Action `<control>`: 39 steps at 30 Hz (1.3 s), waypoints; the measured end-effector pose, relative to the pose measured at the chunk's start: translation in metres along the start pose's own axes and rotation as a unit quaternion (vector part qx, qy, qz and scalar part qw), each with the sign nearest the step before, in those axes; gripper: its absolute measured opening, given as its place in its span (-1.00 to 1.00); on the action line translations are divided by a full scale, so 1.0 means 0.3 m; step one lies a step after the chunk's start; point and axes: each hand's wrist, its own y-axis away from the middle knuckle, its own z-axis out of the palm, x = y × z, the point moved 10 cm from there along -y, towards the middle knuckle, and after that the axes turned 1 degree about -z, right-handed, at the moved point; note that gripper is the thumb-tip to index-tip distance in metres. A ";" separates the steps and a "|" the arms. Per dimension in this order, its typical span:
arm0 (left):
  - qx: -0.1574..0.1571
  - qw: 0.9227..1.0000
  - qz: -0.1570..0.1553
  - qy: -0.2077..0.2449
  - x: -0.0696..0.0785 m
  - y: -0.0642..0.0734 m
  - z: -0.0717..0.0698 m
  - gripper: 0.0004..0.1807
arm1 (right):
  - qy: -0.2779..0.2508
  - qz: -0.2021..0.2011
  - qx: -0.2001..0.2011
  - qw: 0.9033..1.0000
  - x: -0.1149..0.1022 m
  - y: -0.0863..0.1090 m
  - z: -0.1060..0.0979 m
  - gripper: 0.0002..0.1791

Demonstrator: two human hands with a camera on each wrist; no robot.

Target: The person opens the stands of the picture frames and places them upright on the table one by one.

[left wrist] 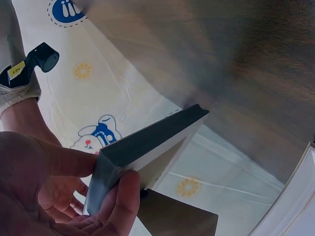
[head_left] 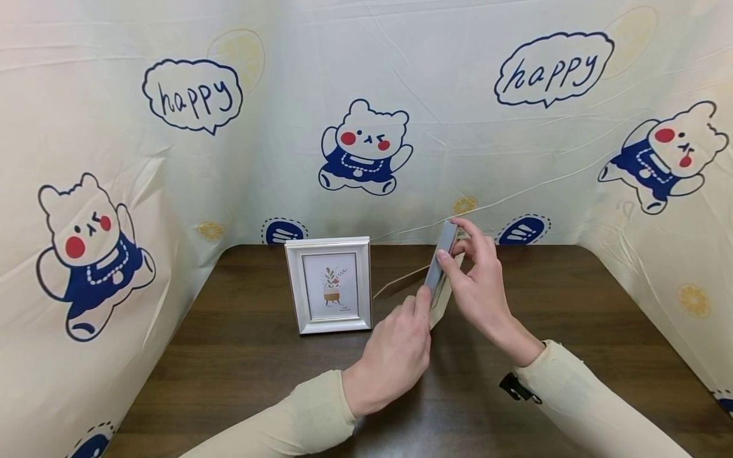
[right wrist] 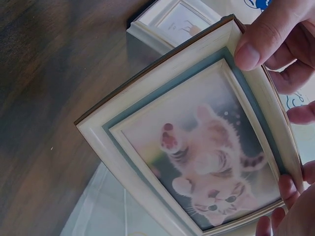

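Both hands hold a cream picture frame (head_left: 445, 238) tilted above the table, nearly edge-on in the head view. Its front shows a kitten picture (right wrist: 216, 147) behind a blue-grey inner border, in the right wrist view. My left hand (head_left: 395, 346) grips the near end, with its thumb (right wrist: 247, 55) on the front rim. At the far, upper end, my right hand (head_left: 481, 280) pinches the edge between thumb and fingers. A brown stand flap (left wrist: 179, 212) sticks out from the back. Just left of the hands, a white picture frame (head_left: 292, 286) with a potted plant print stands upright.
A dark wooden table (head_left: 229, 381) lies beneath the hands. Patterned cloth (head_left: 446, 95) with bears and lettering hangs behind and along both sides. Small dark cameras (head_left: 520, 388) are strapped at the wrists.
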 end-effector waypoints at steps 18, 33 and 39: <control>0.026 0.998 -0.007 0.053 -0.033 -0.005 -0.004 -0.37 | 0.012 -0.013 -0.006 1.000 -0.015 -0.008 0.006 -0.38; 0.031 0.993 -0.027 0.111 -0.063 -0.004 0.008 -0.31 | 0.047 -0.038 -0.023 0.998 -0.030 -0.009 0.020 -0.36; 0.024 0.991 -0.033 0.131 -0.075 -0.001 0.020 -0.31 | 0.069 -0.058 -0.034 0.995 -0.050 -0.004 0.025 -0.35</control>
